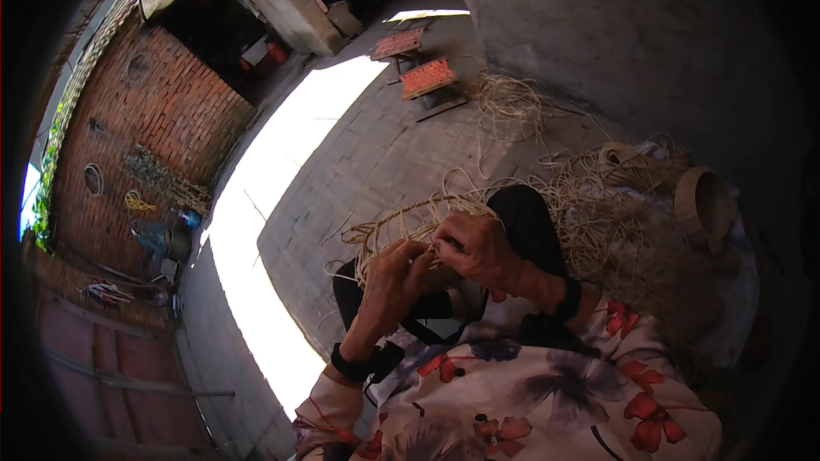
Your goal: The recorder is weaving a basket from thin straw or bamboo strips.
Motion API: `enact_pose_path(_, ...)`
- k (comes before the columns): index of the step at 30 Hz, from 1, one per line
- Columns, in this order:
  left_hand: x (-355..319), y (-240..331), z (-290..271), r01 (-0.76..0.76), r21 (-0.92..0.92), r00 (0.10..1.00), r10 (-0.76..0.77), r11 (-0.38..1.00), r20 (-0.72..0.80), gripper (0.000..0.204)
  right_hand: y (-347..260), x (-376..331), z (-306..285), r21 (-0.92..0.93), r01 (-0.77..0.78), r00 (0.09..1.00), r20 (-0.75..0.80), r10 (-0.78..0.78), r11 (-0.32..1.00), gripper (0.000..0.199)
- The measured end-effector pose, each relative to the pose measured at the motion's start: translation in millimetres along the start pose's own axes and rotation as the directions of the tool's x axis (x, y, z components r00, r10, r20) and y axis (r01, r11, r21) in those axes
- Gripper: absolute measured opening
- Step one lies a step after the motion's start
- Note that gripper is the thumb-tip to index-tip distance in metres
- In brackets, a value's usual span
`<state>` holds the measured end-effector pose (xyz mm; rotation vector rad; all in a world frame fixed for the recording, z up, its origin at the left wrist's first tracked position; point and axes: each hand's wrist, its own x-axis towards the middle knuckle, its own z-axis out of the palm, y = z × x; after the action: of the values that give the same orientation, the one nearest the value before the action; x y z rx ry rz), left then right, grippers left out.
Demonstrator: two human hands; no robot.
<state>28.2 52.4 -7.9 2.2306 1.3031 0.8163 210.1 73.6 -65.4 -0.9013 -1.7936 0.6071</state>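
Note:
Both hands meet over my lap at a piece of straw-coloured cord weaving [384, 229], with loose cord ends sticking out round its edge. My left hand [395, 271] is closed, thumb and fingers pinching the cord at the near side of the piece. Close beside it, my right hand [480, 248] is closed too, its fingers bent in toward the left fingertips on the same cord. The exact strand between the fingertips is too small to make out. Dark-clad knees [528, 220] are under the work.
A large tangle of pale cord [598, 213] spreads on the right, with a round woven basket [705, 205] at its far edge. More cord [511, 107] lies ahead near two low stools with red woven seats [427, 77]. A grey wall [632, 34] rises at the right.

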Motion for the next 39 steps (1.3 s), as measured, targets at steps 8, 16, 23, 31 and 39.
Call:
enact_pose_path(8,-5,-13,-16,-0.244,0.411,0.963,0.270,0.879,-0.005,0.011,8,1,1,0.293,-0.016,0.968,0.246,-0.059,0.956,0.029)
enact_pose_path(16,0,-13,-9,-0.419,0.502,0.858,0.511,0.757,-0.055,0.016,10,9,4,0.286,-0.069,0.957,0.290,-0.018,0.956,0.016)
enact_pose_path(23,-2,-14,-10,-0.319,0.317,0.932,0.357,0.893,-0.067,0.015,7,4,-8,0.262,-0.302,0.927,0.304,0.218,0.917,0.012)
enact_pose_path(31,-13,-28,-9,-0.101,0.357,0.990,0.128,0.929,-0.052,0.022,-5,-9,-7,0.014,0.046,0.996,0.082,-0.047,0.999,0.019)
enact_pose_path(39,-6,-33,-4,0.001,0.474,0.974,0.106,0.881,-0.199,0.017,-4,-18,-9,0.021,0.027,0.999,0.025,-0.027,0.999,0.019)
